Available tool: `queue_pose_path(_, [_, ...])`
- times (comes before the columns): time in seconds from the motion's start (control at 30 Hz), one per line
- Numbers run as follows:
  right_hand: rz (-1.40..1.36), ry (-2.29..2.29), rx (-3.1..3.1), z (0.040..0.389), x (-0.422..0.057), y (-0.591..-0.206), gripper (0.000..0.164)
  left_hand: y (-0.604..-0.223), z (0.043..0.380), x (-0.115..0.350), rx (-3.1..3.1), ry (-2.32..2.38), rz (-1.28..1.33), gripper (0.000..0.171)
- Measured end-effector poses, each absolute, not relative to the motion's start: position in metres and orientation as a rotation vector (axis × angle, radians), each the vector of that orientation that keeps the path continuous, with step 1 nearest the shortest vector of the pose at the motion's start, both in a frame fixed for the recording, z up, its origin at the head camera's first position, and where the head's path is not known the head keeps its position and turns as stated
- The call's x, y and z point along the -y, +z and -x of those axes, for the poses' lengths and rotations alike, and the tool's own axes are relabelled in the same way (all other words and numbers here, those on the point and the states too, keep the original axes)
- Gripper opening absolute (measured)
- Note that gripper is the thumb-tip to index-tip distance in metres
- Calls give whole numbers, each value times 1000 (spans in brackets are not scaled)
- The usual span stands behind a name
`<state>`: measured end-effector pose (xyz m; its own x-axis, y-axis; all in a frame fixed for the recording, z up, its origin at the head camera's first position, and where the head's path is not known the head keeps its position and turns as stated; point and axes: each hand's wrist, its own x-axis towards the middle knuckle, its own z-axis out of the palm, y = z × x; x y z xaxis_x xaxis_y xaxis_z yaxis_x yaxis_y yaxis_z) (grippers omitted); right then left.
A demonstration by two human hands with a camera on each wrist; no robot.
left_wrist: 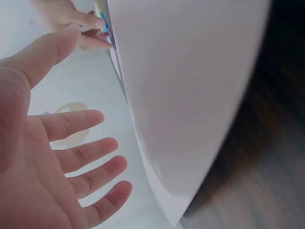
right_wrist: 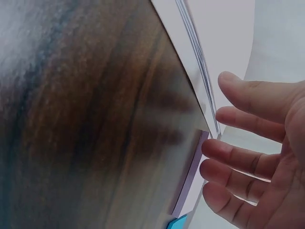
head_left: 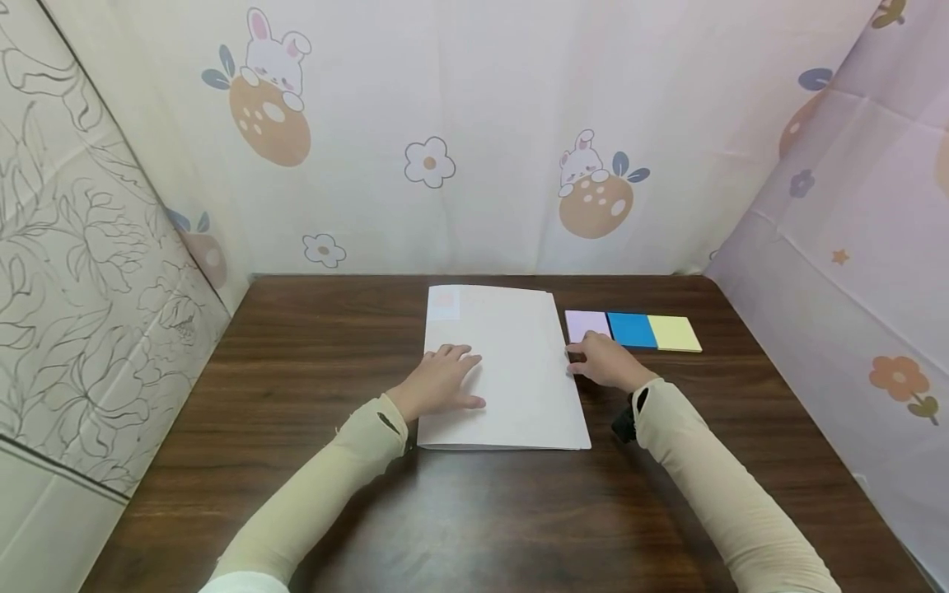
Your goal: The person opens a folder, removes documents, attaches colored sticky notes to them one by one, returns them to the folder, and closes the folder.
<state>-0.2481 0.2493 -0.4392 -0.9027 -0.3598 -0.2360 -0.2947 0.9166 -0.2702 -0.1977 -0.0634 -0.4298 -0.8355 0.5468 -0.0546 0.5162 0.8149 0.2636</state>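
A white paper folder with a pale label at its upper left lies on the table, its layered edge showing in the right wrist view. Over its left part is my left hand, palm down with the fingers spread; nothing is held in it. My right hand is at the folder's right edge, fingers loosely bent and holding nothing. Just beyond those fingers lies a lilac sticky note pad, partly covered by the hand in the head view. Beside it are a blue pad and a yellow pad.
The dark wood-grain table meets a curtain printed with rabbits and flowers at the back. A similar cloth borders the right side, and a flower-patterned panel stands on the left.
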Motion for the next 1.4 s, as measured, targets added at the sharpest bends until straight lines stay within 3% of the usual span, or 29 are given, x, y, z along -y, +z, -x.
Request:
queue_pose_path(0.7, [535,-232,-2840,235,-245,-444,48,-438,153,43,-2814,82,-1035,85])
queue_pose_path(1.4, [621,-247,-2909,234,-246,-453,41,-440,123,49,-3140,93,-1044,40])
